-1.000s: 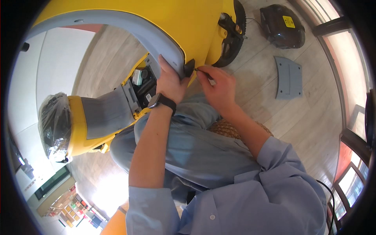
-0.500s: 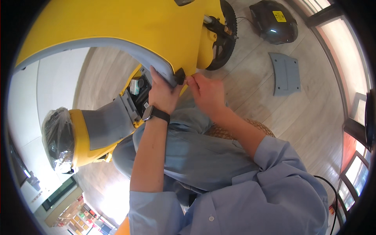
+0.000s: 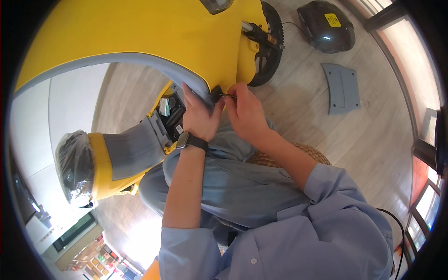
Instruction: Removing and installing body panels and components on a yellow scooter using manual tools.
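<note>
A yellow scooter body (image 3: 186,42) with a grey trim panel (image 3: 179,70) curves above my hands. My left hand (image 3: 201,119), with a dark watch on its wrist, wraps around the lower end of that panel. Its thumb is near a small black block-like piece (image 3: 216,94) at the panel's corner. My right hand (image 3: 247,112) pinches a thin dark piece (image 3: 229,95) that reaches toward the black block; its exact kind is too small to make out. Left of my left hand, an open compartment (image 3: 171,112) in the scooter's floor shows black and silver parts.
A grey cover plate (image 3: 343,88) lies on the wooden floor at the right. Beyond it sits a dark rounded case (image 3: 326,28) with a yellow label, a thin cable running toward the wheel (image 3: 270,46). The plastic-wrapped seat (image 3: 76,163) is at the left, a woven stool (image 3: 298,154) beneath me.
My right hand has moved slightly right, away from the black block, and more of the thin dark piece shows between them. My left hand keeps its hold. The whole view has shifted a little.
</note>
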